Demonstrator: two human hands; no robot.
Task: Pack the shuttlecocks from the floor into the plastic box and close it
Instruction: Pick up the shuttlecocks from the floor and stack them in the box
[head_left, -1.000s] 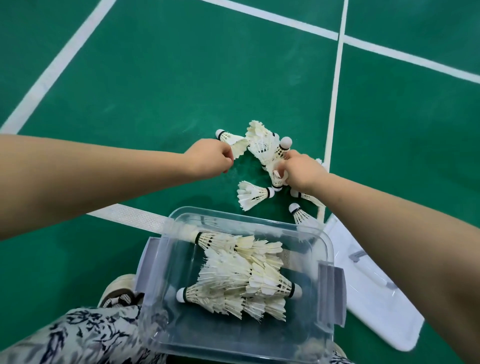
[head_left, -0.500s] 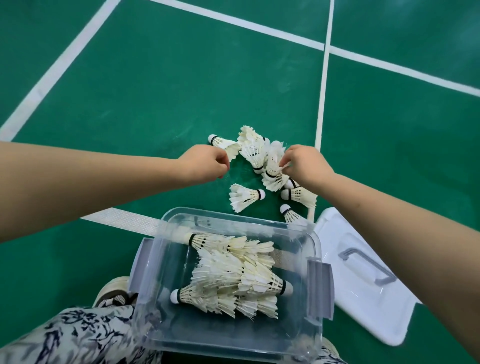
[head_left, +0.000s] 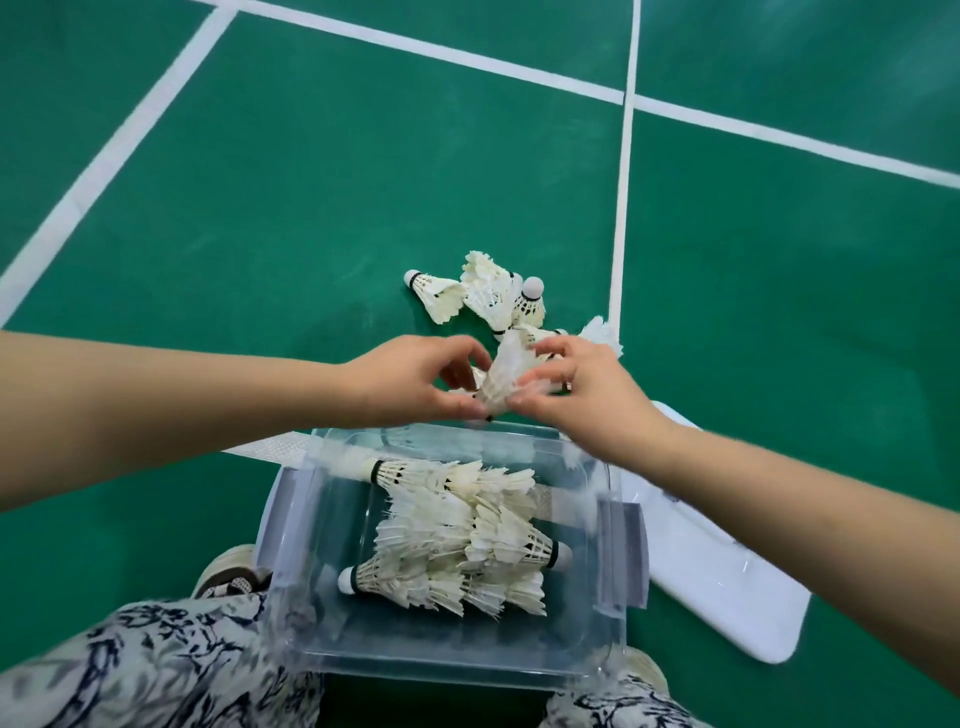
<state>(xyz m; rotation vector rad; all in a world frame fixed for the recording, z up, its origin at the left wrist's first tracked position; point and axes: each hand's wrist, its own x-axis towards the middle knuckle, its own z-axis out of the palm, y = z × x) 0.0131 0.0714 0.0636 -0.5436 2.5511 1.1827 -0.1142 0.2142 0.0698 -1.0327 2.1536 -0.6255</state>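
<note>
A clear plastic box (head_left: 613, 561) stands open on the green floor between my knees, with several white shuttlecocks (head_left: 457, 540) lying stacked inside. Just beyond its far rim, my left hand (head_left: 410, 379) and my right hand (head_left: 576, 384) meet around a stack of white shuttlecocks (head_left: 504, 376), fingers pinching it from both sides, cork end pointing down toward the box. More loose shuttlecocks (head_left: 483, 296) lie on the floor past my hands. The white lid (head_left: 727, 587) lies flat to the right of the box.
White court lines (head_left: 621, 223) cross the green floor. My patterned trouser legs (head_left: 156, 665) and a shoe (head_left: 228, 571) sit at the near left of the box. Grey latch flaps (head_left: 636, 551) hang at the box's sides.
Both hands have drawn back from the floor pile toward the box, now holding a stack of shuttlecocks between them. Fewer shuttlecocks remain on the floor.
</note>
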